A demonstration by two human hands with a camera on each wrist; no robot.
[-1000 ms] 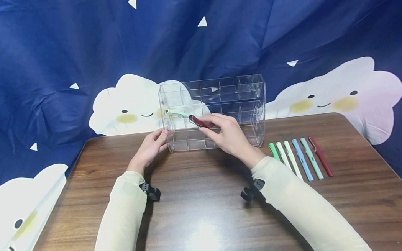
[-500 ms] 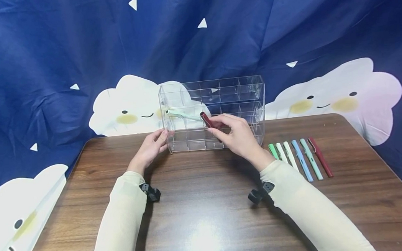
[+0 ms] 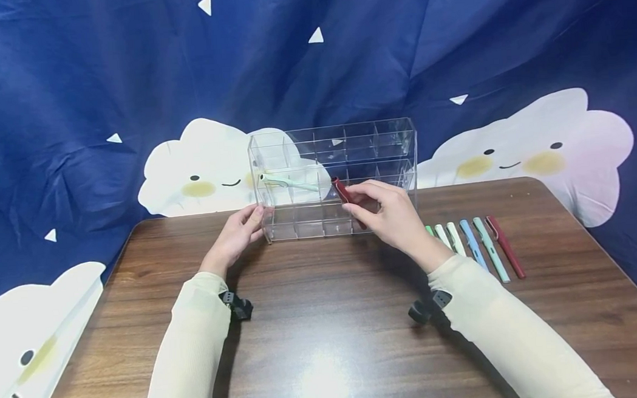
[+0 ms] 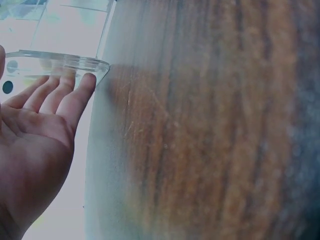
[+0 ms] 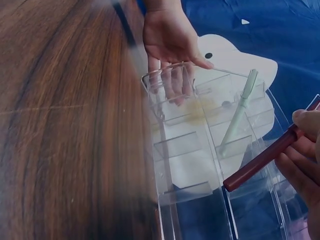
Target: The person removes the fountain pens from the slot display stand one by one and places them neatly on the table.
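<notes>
In the head view, my right hand [image 3: 393,216] pinches a dark red pen [image 3: 341,189] by thumb and fingers, in front of the clear acrylic organizer [image 3: 338,228]. The right wrist view shows the dark red pen [image 5: 260,166] slanted, its lower end over a compartment. A pale green pen [image 3: 290,182] leans in the organizer's middle tier at the left, also seen as the pale green pen [image 5: 240,112] in the right wrist view. My left hand [image 3: 240,234] rests against the organizer's left side; in the left wrist view its extended fingers [image 4: 75,100] touch the clear wall.
To the right on the wooden table [image 3: 326,320] lies a row of pens: a green pen [image 3: 429,230], white pens [image 3: 455,239], a blue pen [image 3: 473,244], a mint pen [image 3: 491,249] and another dark red pen [image 3: 506,246]. A blue curtain [image 3: 343,69] hangs behind.
My right hand has moved right along the organizer with the dark red pen, away from the pale green pen, and the pen is steeper. My left hand stays at the organizer's side.
</notes>
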